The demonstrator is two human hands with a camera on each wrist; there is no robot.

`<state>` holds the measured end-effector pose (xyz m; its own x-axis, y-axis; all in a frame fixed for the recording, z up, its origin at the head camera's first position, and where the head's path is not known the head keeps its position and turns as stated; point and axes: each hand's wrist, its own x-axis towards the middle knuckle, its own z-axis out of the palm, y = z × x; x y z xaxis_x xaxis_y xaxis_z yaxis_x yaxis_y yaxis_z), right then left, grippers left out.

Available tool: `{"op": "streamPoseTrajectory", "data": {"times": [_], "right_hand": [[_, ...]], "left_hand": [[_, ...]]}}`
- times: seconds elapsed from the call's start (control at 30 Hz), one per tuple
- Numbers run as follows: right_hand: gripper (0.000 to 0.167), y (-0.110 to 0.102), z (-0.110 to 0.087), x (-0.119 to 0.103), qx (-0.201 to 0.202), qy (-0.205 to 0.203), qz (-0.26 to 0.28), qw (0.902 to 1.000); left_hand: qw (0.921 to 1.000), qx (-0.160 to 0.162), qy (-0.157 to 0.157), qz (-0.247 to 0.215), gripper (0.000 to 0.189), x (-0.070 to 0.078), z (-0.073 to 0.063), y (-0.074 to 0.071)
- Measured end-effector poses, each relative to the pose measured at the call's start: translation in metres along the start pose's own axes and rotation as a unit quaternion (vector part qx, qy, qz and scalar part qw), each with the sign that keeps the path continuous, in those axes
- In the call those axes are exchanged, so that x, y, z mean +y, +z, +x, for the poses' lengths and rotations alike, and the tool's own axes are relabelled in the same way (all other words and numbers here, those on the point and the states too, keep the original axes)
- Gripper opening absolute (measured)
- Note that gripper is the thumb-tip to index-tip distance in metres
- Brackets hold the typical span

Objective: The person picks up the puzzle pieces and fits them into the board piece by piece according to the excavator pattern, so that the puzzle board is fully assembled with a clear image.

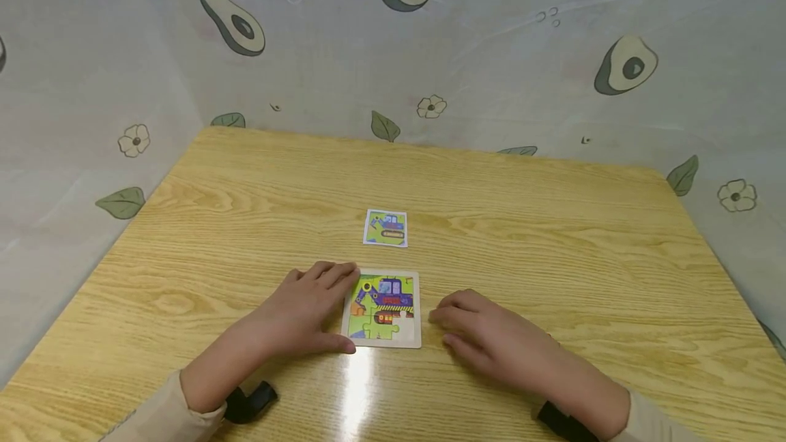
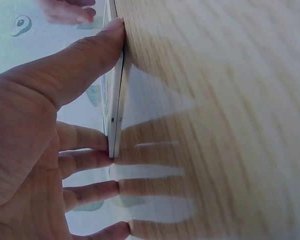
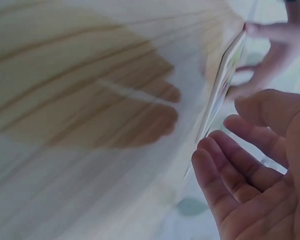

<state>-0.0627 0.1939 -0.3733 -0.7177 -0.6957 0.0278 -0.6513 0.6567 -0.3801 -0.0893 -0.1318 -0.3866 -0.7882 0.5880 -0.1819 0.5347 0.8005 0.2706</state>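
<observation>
A square jigsaw puzzle board (image 1: 416, 309) with a pale frame lies flat on the wooden table. Its pieces picture a purple excavator on green; bare pale backing shows at the lower right inside the frame. My left hand (image 1: 307, 312) rests spread at the board's left side, fingertips at the upper left corner and thumb at the front edge. In the left wrist view, the thumb (image 2: 90, 60) touches the board's edge. My right hand (image 1: 491, 333) lies just right of the board, fingers loosely bent. In the right wrist view nothing shows between its fingers (image 3: 230, 165).
Behind the board lies a small picture card (image 1: 385, 228) with the same excavator. The wooden table (image 1: 522, 224) reaches back to a hanging cloth (image 1: 319, 53) printed with avocados, flowers and leaves. Black straps (image 1: 250, 402) sit at both wrists.
</observation>
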Motion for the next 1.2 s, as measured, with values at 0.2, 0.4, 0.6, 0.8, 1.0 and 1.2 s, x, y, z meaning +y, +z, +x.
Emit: {"op": "streamPoseTrajectory", "data": {"times": [0.2, 0.4, 0.6, 0.8, 1.0, 1.2], "right_hand": [[0.033, -0.01, -0.036, 0.022, 0.029, 0.066, -0.032, 0.9968], [0.042, -0.013, -0.071, 0.044, 0.06, 0.098, -0.058, 0.9916], [0.046, -0.011, -0.1, 0.065, 0.076, 0.108, -0.087, 0.9874], [0.041, -0.008, -0.118, 0.077, 0.064, 0.119, -0.076, 0.9879], [0.04, -0.004, -0.121, 0.082, 0.063, 0.107, -0.052, 0.9909], [0.047, -0.001, -0.121, 0.082, 0.09, 0.077, -0.052, 0.9916]], "left_hand": [[1.0, -0.001, -0.001, -0.002, 0.106, 0.001, 0.0, 0.0], [1.0, -0.004, -0.005, 0.001, 0.107, 0.0, 0.001, 0.001], [1.0, -0.004, -0.007, -0.002, 0.107, 0.001, 0.001, 0.001], [1.0, -0.002, -0.005, -0.001, 0.107, 0.0, 0.001, 0.002], [1.0, -0.002, -0.003, -0.005, 0.105, 0.0, 0.0, 0.001], [1.0, 0.002, 0.001, -0.004, 0.105, 0.0, 0.0, 0.0]]}}
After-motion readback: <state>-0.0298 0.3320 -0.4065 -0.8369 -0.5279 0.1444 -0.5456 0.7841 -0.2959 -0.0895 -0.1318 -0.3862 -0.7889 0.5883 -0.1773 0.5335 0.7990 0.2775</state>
